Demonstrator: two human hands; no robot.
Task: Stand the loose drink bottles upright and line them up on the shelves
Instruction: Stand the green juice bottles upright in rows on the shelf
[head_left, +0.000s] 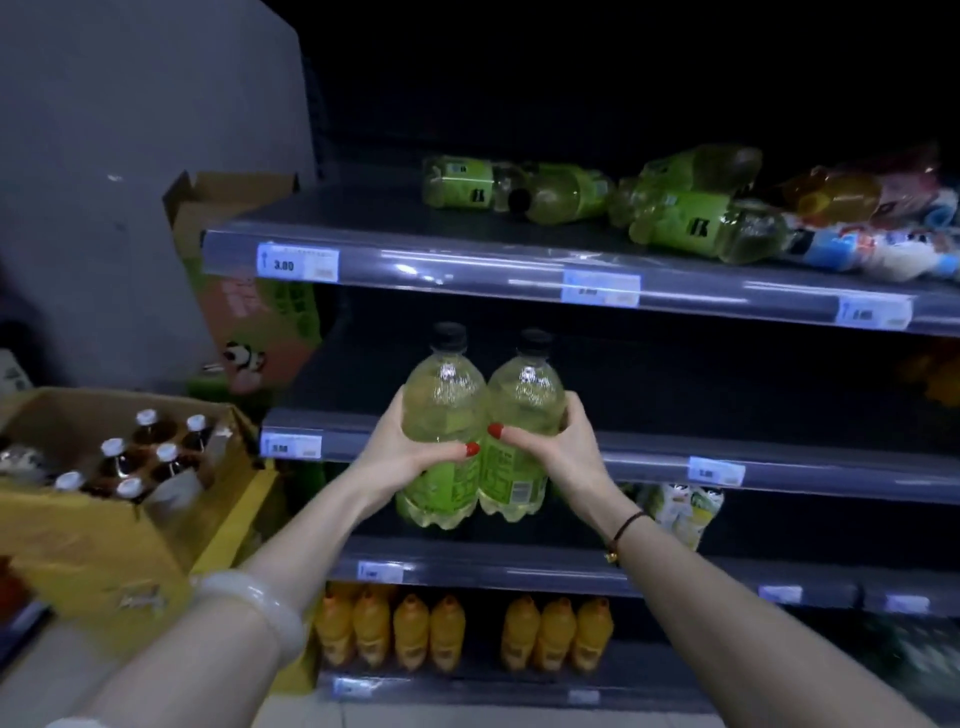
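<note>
I hold two green drink bottles with black caps upright and side by side in front of the second shelf (779, 462). My left hand (400, 447) grips the left bottle (441, 395) and my right hand (561, 441) grips the right bottle (527, 395). Their bases hang below that shelf's front edge. On the top shelf (467, 265) several green bottles (706, 223) lie on their sides in a loose heap, with an orange bottle (831, 195) and white-and-blue bottles (883, 249) lying at the right.
An open cardboard box (93, 545) of brown bottles with white caps stands at the left. Another carton (228, 208) sits behind the shelf's left end. Orange bottles (447, 631) stand in rows on the bottom shelf. A pale bottle (680, 512) stands on the third shelf.
</note>
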